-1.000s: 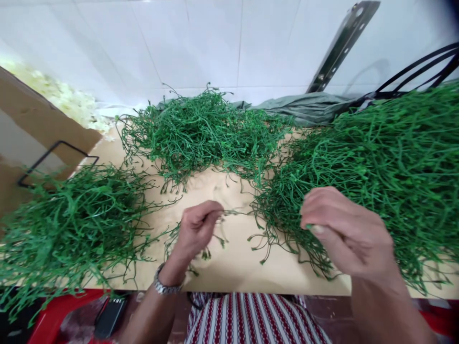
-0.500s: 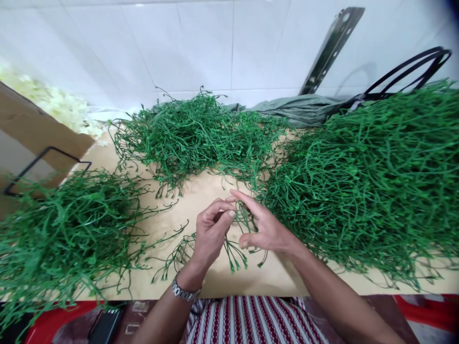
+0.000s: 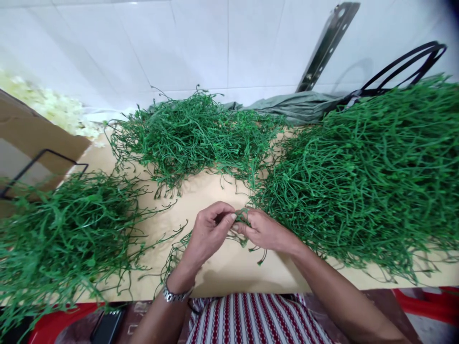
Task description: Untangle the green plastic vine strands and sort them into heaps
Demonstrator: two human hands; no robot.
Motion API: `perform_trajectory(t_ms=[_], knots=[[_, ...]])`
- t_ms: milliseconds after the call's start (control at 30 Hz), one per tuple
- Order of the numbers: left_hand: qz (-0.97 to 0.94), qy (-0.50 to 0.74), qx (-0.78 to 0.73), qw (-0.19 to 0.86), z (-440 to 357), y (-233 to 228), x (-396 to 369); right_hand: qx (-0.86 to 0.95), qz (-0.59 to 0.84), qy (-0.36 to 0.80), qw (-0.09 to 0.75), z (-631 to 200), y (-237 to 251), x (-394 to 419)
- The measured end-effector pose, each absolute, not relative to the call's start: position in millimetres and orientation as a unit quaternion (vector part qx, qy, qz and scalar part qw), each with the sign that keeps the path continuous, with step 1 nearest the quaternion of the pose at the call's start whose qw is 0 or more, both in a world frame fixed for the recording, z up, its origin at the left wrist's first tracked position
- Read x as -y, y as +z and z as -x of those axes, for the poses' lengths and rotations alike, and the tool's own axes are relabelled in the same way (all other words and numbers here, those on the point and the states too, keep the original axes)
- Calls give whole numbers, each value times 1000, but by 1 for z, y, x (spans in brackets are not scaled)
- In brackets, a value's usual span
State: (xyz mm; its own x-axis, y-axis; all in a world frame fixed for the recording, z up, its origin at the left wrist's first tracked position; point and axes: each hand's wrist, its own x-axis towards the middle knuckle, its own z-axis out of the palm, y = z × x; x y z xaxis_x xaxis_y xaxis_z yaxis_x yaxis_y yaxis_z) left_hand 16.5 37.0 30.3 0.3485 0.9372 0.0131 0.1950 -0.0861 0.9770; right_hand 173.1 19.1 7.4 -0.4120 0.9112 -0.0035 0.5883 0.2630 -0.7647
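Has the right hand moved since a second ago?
Yes. The right hand left the edge of the big right stem pile and moved left to meet the left hand at a small green sprig.

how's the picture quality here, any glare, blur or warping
Head view: even light, soft glare on the wall tiles; a faint shadow under the left hand and right hand; edges bow and smear, so the right green pile looks stretched.
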Motion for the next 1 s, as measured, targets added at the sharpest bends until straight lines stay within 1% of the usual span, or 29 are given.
perform_trajectory(t_ms=[67,133,233,300,367,500,633,733,800,900,1000], knots=[[-678,337,-430,491,-13,35,-40,770,472,390,177,-177,9,-21],[-695,319,-405,502,-12,38,-43,775,425,449,134,-179,9,-25],[-641,314,-358,603,-16,37,-45,770,351,526,83,-182,6,-31],[-556,331,-356,675,-20,31,-46,764,321,554,74,-181,5,-35],[-479,368,-377,702,-23,25,-47,756,311,571,83,-180,4,-36],[-421,438,-427,670,-27,16,-49,726,357,572,132,-170,5,-30],[-405,455,-458,647,-33,12,-50,725,431,499,196,-156,3,-20],[-384,466,-476,639,-38,10,-53,728,492,434,198,-150,2,-15],[-371,468,-476,645,-40,10,-56,723,515,416,199,-149,3,-15],[-374,469,-435,672,-38,12,-60,716,500,436,218,-155,4,-16],[-403,438,-390,702,-30,16,-57,703,472,479,234,-163,5,-18]])
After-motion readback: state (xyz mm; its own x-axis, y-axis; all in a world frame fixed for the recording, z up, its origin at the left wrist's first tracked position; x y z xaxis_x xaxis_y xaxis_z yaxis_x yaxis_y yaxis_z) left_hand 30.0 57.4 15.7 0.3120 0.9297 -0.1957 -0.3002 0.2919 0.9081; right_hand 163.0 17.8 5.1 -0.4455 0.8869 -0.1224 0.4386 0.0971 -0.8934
